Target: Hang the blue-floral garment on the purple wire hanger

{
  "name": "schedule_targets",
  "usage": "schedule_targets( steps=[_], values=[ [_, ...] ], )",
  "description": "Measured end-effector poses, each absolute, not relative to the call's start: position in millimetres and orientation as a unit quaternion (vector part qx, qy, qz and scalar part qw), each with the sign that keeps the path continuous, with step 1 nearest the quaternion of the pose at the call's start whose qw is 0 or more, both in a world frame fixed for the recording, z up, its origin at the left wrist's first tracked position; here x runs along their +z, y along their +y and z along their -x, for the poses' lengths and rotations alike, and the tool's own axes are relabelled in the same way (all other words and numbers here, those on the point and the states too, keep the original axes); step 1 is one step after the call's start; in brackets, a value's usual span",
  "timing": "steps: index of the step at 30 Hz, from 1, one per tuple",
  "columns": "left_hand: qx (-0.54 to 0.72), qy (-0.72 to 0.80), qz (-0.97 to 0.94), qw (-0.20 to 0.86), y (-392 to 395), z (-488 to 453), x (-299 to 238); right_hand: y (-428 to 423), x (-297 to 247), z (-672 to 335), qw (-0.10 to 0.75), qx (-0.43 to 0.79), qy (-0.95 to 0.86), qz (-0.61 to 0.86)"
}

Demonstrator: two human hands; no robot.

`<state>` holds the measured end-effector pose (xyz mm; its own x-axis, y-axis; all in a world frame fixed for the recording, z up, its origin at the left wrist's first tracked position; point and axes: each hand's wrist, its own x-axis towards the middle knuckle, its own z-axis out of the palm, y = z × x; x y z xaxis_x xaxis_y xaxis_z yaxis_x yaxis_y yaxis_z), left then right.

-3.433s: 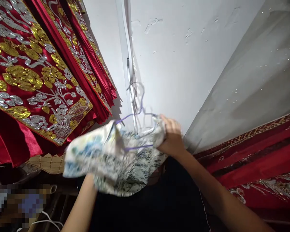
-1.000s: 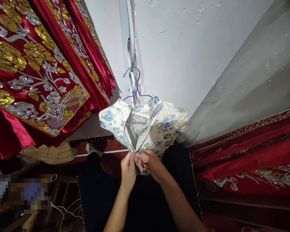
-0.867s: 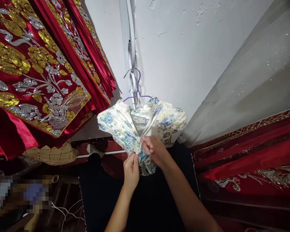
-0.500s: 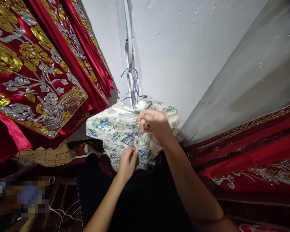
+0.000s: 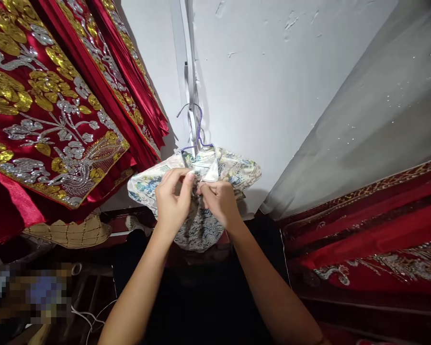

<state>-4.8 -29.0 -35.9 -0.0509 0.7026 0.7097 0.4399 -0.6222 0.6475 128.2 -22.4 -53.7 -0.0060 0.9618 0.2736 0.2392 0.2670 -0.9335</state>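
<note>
A small cream garment with a blue and yellow flower print [image 5: 237, 170] hangs on a purple wire hanger [image 5: 198, 125] hooked on a white strip on the wall. My left hand [image 5: 171, 199] and my right hand [image 5: 221, 201] are both raised to its front just below the collar. The fingers of each hand pinch the cloth there, close together, thumbs nearly touching. The lower part of the garment droops between my wrists.
Red satin cloths with gold and silver embroidery [image 5: 53, 110] hang at the left. More red embroidered fabric [image 5: 373, 225] and a grey sheet [image 5: 366, 124] lie at the right. A black cloth [image 5: 208, 287] spreads below my arms. White cables [image 5: 82, 316] trail at the lower left.
Both hands have risen from the garment's lower edge to its collar area. The left hand came up from below to meet the right; the garment's front is now drawn together.
</note>
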Motion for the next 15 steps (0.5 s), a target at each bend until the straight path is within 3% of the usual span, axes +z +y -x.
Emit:
schedule_targets(
  steps=[5, 7, 9, 11, 12, 15],
  values=[
    [0.707, 0.442, -0.552, -0.010, -24, 30, -33, -15, -78, -118, 0.480, 0.380, -0.621, 0.490],
    [0.768, 0.433, -0.472, -0.012, -16, 56, -28, -14, -92, -119, 0.465, 0.407, -0.609, 0.498],
    [0.831, 0.395, -0.386, 0.073, -6, 90, -29, -20, -107, -121, 0.461, 0.440, -0.600, 0.484],
    [0.862, 0.341, -0.278, 0.251, 2, 120, -43, -32, -120, -121, 0.467, 0.475, -0.596, 0.449],
    [0.841, 0.327, -0.222, 0.370, 4, 131, -56, -40, -125, -121, 0.471, 0.492, -0.592, 0.431],
    [0.762, 0.363, -0.209, 0.493, 1, 136, -110, -60, -135, -118, 0.487, 0.545, -0.550, 0.404]
  ],
)
